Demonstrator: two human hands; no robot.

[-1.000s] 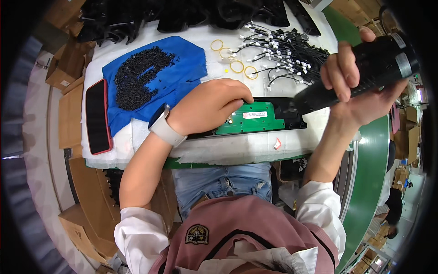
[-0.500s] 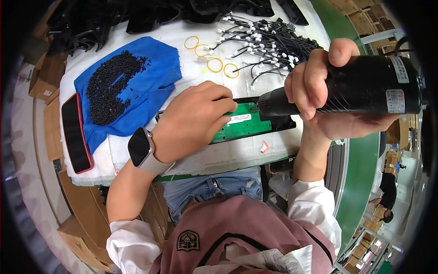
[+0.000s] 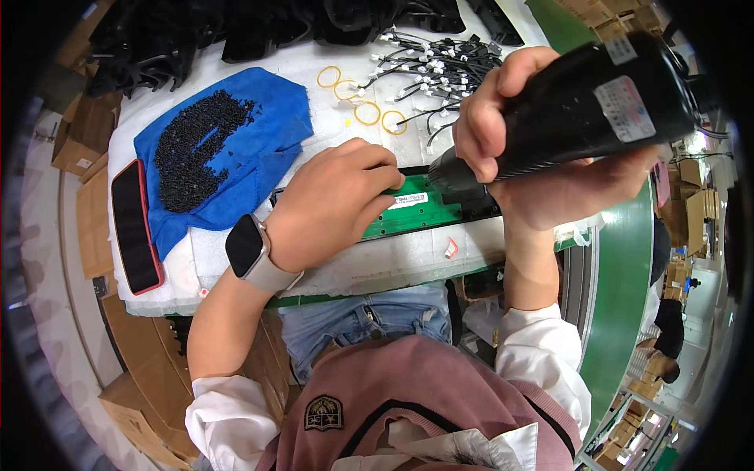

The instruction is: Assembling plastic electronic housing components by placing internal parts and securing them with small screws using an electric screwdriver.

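Note:
My right hand (image 3: 503, 149) is wrapped round a black electric screwdriver (image 3: 589, 110), which is tilted with its tapered nose down over the board. A green circuit board (image 3: 420, 208) with a white label lies in a long black plastic housing (image 3: 483, 206) on the white-covered table. The nose of the tool hides its tip and the spot beneath it. My left hand (image 3: 334, 204), with a watch on the wrist, rests over the left part of the board. Its thumb and bent fingers grip the board from above, close to the label; anything small between the fingertips is hidden.
To the left, a blue cloth (image 3: 271, 118) bears a heap of small black screws (image 3: 192, 149), beside a red-edged phone (image 3: 135, 228). Rubber bands (image 3: 367, 113) and black cables with white connectors (image 3: 440, 71) lie beyond the board. Black plastic parts (image 3: 275, 31) fill the far edge.
The screwdriver and my right hand have shifted left, and the tool's rear end has swung upward. My left hand stays nearly where it was on the board.

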